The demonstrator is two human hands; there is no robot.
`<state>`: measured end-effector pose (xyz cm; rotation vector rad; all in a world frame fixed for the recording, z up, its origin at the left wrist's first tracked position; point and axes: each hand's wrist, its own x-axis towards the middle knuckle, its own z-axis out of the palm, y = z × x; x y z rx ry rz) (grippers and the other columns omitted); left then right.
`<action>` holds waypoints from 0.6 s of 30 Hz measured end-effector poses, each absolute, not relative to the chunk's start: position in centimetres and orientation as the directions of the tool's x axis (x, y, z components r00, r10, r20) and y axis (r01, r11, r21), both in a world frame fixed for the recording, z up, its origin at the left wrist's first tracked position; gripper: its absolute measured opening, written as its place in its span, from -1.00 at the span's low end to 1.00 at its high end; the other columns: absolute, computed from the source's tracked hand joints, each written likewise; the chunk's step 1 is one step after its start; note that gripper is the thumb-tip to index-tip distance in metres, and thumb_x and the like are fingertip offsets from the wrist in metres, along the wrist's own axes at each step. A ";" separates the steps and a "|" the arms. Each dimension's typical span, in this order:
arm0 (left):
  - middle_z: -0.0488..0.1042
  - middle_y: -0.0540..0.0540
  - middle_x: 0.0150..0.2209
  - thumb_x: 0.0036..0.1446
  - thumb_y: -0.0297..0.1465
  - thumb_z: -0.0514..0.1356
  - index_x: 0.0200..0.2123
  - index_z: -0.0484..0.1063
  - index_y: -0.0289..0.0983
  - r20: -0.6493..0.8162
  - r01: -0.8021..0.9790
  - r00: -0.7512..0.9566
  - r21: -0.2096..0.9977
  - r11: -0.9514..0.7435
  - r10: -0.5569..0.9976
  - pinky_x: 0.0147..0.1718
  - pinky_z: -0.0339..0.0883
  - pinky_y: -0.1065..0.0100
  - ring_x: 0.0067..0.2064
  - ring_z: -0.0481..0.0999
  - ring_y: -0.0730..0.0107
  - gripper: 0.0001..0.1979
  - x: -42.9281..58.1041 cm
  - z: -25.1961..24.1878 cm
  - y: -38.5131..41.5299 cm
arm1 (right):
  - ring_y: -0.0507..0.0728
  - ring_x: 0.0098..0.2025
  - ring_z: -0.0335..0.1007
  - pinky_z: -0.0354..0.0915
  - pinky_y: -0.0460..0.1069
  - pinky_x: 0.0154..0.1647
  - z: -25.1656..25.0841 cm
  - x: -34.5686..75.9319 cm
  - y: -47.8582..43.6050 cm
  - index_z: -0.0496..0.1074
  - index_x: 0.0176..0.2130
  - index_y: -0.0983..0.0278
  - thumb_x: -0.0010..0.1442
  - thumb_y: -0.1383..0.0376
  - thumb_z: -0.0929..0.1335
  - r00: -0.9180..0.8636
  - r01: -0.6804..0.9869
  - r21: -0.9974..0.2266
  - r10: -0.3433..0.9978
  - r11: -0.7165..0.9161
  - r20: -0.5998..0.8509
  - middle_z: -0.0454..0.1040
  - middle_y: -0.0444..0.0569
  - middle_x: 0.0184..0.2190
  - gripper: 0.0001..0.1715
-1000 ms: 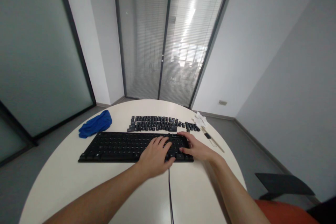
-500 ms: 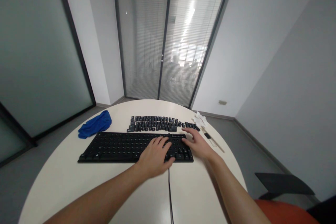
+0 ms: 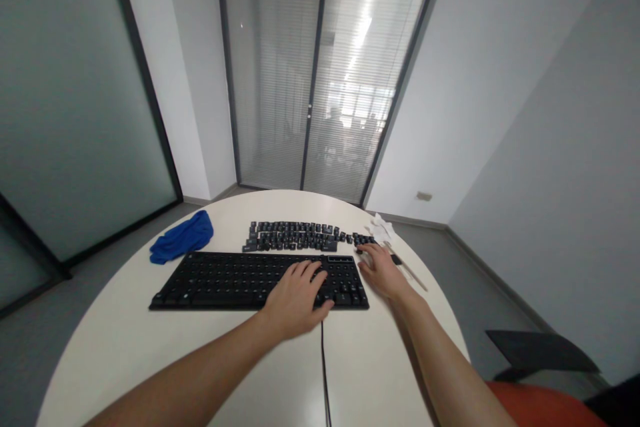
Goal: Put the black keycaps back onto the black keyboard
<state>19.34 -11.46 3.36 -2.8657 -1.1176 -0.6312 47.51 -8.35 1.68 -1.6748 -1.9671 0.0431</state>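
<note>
A black keyboard (image 3: 220, 280) lies on the table, with most of its keycaps off and some keys still at its right end. My left hand (image 3: 295, 297) rests on the right half of it, fingers spread. Just past the keyboard's right edge is my right hand (image 3: 383, 270), its index finger and thumb apart. Its fingertips reach to a small group of loose keycaps (image 3: 361, 239); a dark keycap shows by the index fingertip, and whether it is touched I cannot tell. Behind the keyboard, more loose black keycaps (image 3: 293, 237) stand in rows.
A blue cloth (image 3: 183, 237) lies at the left. White crumpled tissue (image 3: 381, 228) and a thin brush-like stick (image 3: 415, 277) are at the right. The cable (image 3: 324, 367) runs toward me across the round white table (image 3: 240, 353). A chair (image 3: 543, 350) stands at the right.
My right hand has moved right, from over the keyboard's right end to beside it, near the loose keycaps. My left hand has stayed in place.
</note>
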 end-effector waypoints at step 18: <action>0.28 -0.21 0.25 0.25 -0.09 0.07 0.17 0.30 -0.24 0.370 0.647 0.661 0.160 -0.745 0.653 0.24 0.04 -0.01 0.26 0.22 -0.01 -0.48 19.4 3.4 -11.4 | 0.26 0.03 0.37 0.24 0.15 0.15 2.1 48.1 -8.0 0.51 -0.01 0.30 0.19 0.36 0.31 -0.025 0.924 -0.350 0.936 0.156 0.351 0.46 0.14 -0.05 -0.63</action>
